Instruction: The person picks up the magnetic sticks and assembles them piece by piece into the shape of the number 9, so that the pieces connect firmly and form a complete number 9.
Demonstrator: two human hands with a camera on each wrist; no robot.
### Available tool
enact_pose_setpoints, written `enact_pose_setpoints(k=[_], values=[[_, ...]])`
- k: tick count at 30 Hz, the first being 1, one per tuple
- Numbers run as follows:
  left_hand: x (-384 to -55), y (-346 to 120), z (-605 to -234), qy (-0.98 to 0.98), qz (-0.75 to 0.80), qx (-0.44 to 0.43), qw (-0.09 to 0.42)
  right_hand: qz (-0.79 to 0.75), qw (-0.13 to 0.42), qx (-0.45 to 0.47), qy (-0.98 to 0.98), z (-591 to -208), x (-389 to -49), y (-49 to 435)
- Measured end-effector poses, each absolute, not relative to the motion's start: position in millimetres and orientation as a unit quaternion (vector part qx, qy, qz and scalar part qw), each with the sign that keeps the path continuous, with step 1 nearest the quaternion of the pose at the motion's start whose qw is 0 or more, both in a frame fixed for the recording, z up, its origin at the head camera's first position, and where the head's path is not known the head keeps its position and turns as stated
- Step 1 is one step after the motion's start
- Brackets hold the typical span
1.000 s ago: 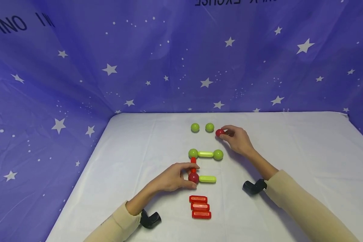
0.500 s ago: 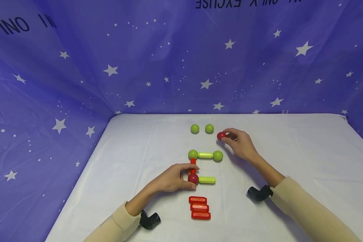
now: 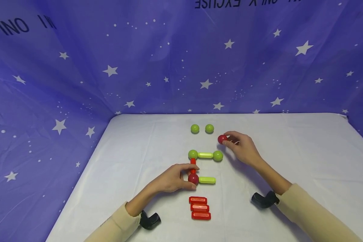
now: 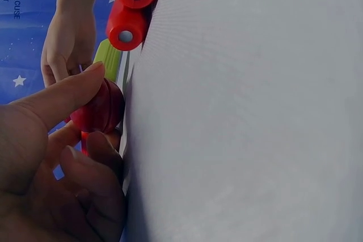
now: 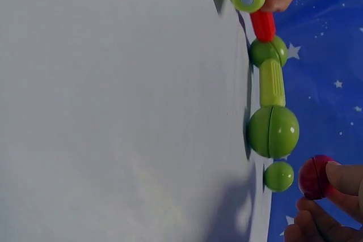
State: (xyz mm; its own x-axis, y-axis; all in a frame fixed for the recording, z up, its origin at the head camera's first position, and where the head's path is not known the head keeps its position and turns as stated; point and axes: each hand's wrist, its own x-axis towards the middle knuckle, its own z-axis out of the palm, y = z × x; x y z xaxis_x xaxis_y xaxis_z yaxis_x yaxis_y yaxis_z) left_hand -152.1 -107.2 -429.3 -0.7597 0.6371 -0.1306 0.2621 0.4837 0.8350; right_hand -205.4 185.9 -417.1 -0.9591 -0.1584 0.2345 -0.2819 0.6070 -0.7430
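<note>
My left hand (image 3: pixel 170 178) holds a red ball (image 3: pixel 193 179) between thumb and fingers; the thumb lies against that ball (image 4: pixel 102 109) in the left wrist view. The ball joins a red rod (image 3: pixel 193 165) and a yellow-green rod (image 3: pixel 207 180), whose right end is free. At its far end, the red rod meets a green ball (image 3: pixel 193 154). From there another yellow-green rod (image 3: pixel 205 155) runs right to a second green ball (image 3: pixel 218 155). Behind and right of this frame, my right hand (image 3: pixel 243 148) pinches a separate red ball (image 3: pixel 222 139), seemingly raised off the table.
Two loose green balls (image 3: pixel 195 128) sit toward the back of the white-covered table (image 3: pixel 133 148). Several loose red rods (image 3: pixel 200 208) lie side by side near the front. A purple star-patterned cloth (image 3: pixel 169 67) hangs behind and at the sides.
My right hand has drawn the red ball slightly right and toward me, away from the loose green balls. The left hand keeps its hold, and the joined pieces stay in place.
</note>
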Motion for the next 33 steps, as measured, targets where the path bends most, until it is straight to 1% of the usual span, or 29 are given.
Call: enact_pose_setpoints(k=[21, 33], values=[[-152.6, -107.7, -430.6, 0.831, 0.433, 0.275, 0.216, 0.428, 0.080, 0.163, -0.885, -406.4, -163.9, 172.7], [-153.0, -107.4, -431.1, 0.833, 0.428, 0.282, 0.207, 0.425, 0.056, 0.176, -0.886, -408.1, -141.2, 170.4]])
